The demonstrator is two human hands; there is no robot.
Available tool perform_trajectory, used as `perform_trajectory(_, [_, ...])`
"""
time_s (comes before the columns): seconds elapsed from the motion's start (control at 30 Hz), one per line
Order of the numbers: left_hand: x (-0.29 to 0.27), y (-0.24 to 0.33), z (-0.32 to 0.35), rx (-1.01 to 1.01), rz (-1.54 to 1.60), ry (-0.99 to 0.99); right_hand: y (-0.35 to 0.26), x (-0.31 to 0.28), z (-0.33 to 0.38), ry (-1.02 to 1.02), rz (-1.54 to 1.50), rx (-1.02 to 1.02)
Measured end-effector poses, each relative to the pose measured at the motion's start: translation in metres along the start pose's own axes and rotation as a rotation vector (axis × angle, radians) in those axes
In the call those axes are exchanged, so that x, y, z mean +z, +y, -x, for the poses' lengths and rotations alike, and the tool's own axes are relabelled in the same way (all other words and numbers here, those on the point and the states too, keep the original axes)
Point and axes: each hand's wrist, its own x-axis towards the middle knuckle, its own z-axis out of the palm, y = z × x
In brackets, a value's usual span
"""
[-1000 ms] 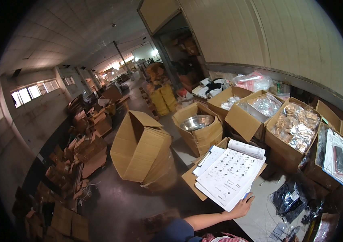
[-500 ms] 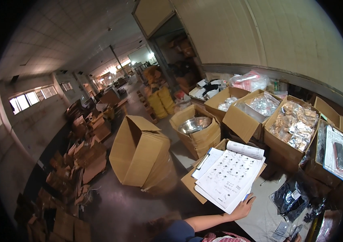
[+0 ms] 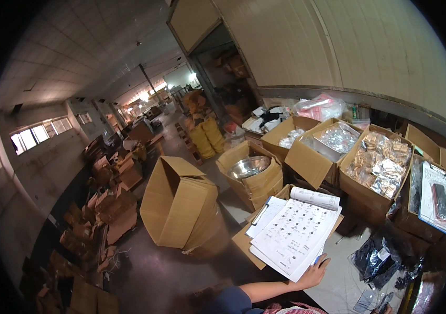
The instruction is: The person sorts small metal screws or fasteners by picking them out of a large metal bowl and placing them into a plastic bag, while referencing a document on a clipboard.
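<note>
Apparent step: reading. Your left hand (image 3: 312, 274) touches the papers (image 3: 293, 233); right hand (image 3: 388, 309) apart; both grips unclear. Next: steady papers.

Cardboard (image 3: 243, 245) carries a spread of papers (image 3: 293, 233), their top page curled over at the far end. The pale counter (image 3: 333, 280) beside it bears black plastic packets (image 3: 373, 259) and a small clear bag (image 3: 363, 301) — both toward the near right. The grey floor (image 3: 147, 267) holds a heap of broken-down boxes (image 3: 115, 204) and, farther off, yellow sacks (image 3: 200, 138) — upright, side by side.
</note>
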Motion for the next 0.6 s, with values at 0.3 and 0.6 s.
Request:
perform_trajectory(0.3, [-0.003, -0.001, -0.002, 0.031, -0.073, 0.016, 0.026, -0.003, 0.0, 0.09, 0.34, -0.484])
perform_trajectory(0.6, [-0.003, 0.001, 0.007, 0.018, -0.06, 0.037, -0.016, -0.056, -0.024, 0.163, 0.419, -0.344])
